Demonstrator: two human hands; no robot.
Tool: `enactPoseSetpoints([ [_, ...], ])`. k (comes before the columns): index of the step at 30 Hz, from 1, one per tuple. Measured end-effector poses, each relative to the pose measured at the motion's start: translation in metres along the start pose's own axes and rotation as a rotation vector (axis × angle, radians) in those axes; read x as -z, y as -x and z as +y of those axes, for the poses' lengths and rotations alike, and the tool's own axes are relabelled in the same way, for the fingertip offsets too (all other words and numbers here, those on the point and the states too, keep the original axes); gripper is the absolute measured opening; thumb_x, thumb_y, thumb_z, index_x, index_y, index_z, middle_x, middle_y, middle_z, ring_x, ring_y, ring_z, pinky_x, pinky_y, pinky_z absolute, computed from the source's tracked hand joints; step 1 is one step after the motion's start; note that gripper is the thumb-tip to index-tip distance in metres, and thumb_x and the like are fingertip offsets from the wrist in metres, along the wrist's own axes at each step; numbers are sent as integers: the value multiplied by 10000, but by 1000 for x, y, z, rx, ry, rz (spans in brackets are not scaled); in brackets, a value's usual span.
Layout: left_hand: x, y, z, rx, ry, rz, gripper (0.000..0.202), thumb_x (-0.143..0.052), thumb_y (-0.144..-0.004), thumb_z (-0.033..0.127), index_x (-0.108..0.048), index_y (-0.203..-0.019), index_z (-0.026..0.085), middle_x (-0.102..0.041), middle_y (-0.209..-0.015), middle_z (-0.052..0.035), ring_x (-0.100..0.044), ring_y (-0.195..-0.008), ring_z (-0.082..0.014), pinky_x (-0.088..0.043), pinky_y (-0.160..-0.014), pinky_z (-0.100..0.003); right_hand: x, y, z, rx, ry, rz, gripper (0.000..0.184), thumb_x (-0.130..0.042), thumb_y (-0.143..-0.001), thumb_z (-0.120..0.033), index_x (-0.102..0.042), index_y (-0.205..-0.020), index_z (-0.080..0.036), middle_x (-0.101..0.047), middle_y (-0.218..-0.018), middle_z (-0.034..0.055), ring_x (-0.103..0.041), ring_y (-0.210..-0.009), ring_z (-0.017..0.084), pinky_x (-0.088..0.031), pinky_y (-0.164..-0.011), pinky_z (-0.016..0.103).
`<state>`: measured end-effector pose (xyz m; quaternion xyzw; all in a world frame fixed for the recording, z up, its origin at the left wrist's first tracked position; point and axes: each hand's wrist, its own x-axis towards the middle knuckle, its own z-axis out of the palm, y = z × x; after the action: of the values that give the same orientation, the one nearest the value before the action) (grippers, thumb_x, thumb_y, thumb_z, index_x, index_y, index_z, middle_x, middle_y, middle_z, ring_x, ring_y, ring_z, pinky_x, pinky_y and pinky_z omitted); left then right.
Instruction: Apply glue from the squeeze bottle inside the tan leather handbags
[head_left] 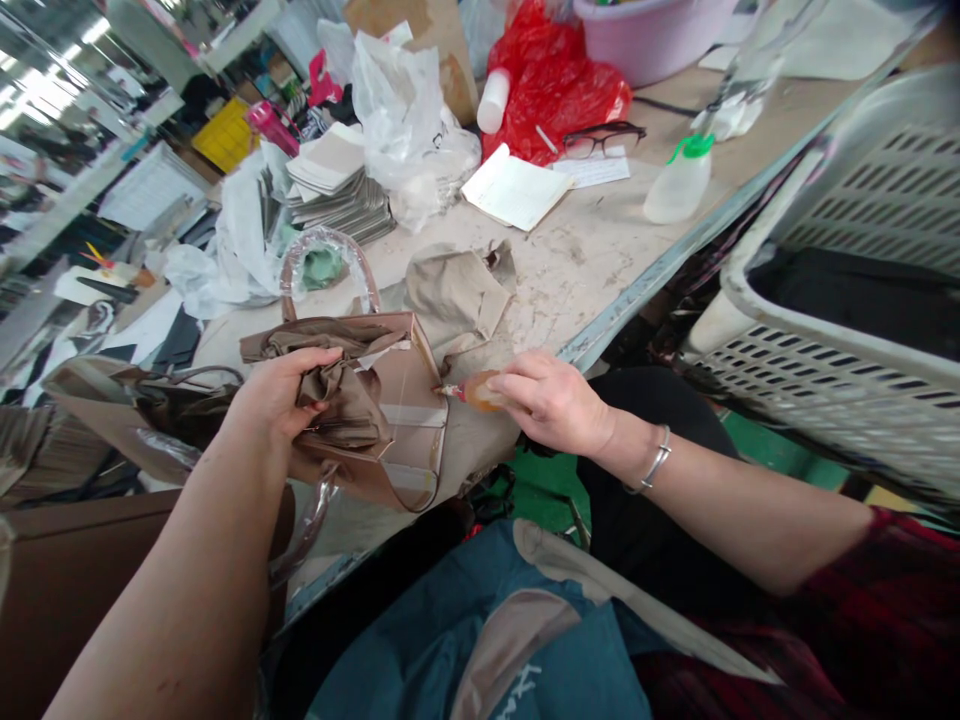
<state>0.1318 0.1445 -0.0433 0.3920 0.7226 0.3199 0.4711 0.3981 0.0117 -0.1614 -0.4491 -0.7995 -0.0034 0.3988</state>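
A tan handbag (412, 375) lies on the worktable, its handles (373, 275) wrapped in clear plastic. My left hand (289, 395) reaches into its opening, thumb and fingers closed on the crumpled brown lining (345, 405). In my right hand (551, 400) is a small squeeze bottle (480, 391) of amber liquid, held sideways. The bottle's tip points left and meets, or nearly meets, the edge of the bag's side panel; I cannot tell if they touch. Pale strips run along that panel.
Brown cloth (461, 290) lies behind the bag. Farther back are stacked grey pieces (345, 205), a notepad (517, 190), eyeglasses (604, 138) and a green-capped bottle (679, 185). A plastic basket (810, 390) stands right of the table edge; another bag (97, 400) is at left.
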Motion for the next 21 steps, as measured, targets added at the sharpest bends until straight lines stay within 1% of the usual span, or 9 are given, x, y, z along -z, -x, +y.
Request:
enactPoseSetpoints([
  [3, 1, 4, 0, -8, 15, -18, 190, -747, -550, 113, -634, -695, 159, -646, -534, 72, -550, -434, -91, -348, -325, -191, -2, 2, -3, 4, -32, -75, 178, -487, -947, -136, -653, -997, -172, -590, -866, 71, -512, -788, 201, -446, -701, 321],
  [5, 2, 5, 0, -11, 19, -26, 204, -757, -533, 121, -619, -678, 161, -633, -521, 70, -540, -431, -94, -351, -339, -200, -2, 2, -2, 14, -62, -85, 166, -505, -940, -138, -651, -1006, -179, -595, -878, 69, -521, -793, 197, -450, -703, 316],
  [9, 5, 2, -3, -26, 6, 4, 283, -790, -493, 143, -653, -740, 163, -651, -560, 65, -550, -471, -103, -331, -363, -210, -4, 2, 2, 12, -43, 26, 172, -511, -952, -169, -646, -1052, -205, -606, -906, 73, -543, -822, 208, -452, -709, 332],
  [10, 5, 1, -4, -30, 5, 8, 307, -798, -482, 150, -662, -757, 165, -655, -572, 65, -553, -483, -103, -320, -365, -210, -4, 2, 2, 9, -23, 34, 174, -510, -953, -172, -646, -1056, -208, -606, -910, 74, -542, -826, 211, -451, -712, 336],
  [11, 5, 0, -4, -32, 4, 11, 328, -806, -472, 157, -668, -769, 166, -657, -579, 67, -553, -491, -103, -312, -367, -211, -5, 2, 1, 9, -5, 21, 177, -508, -954, -172, -648, -1056, -209, -605, -910, 73, -538, -823, 211, -448, -715, 336],
  [14, 5, -1, -5, -33, 10, 13, 354, -816, -454, 166, -669, -776, 171, -654, -580, 71, -554, -504, -106, -319, -386, -218, -8, 4, -4, 0, -4, -88, 170, -509, -947, -156, -654, -1027, -194, -594, -886, 70, -526, -803, 203, -445, -708, 322],
  [16, 6, 0, -5, -33, 16, 9, 338, -813, -460, 164, -665, -763, 172, -647, -571, 74, -548, -501, -104, -319, -388, -221, -10, 5, -7, -32, -53, -130, 147, -531, -929, -148, -652, -1007, -179, -587, -871, 68, -529, -793, 198, -450, -695, 310],
  [21, 7, 3, -5, -25, 22, -16, 283, -806, -493, 166, -664, -737, 172, -649, -572, 66, -548, -496, -103, -316, -387, -218, -12, 6, -6, -140, -111, -70, 127, -584, -904, -166, -635, -1019, -185, -580, -876, 59, -549, -804, 195, -464, -693, 299],
])
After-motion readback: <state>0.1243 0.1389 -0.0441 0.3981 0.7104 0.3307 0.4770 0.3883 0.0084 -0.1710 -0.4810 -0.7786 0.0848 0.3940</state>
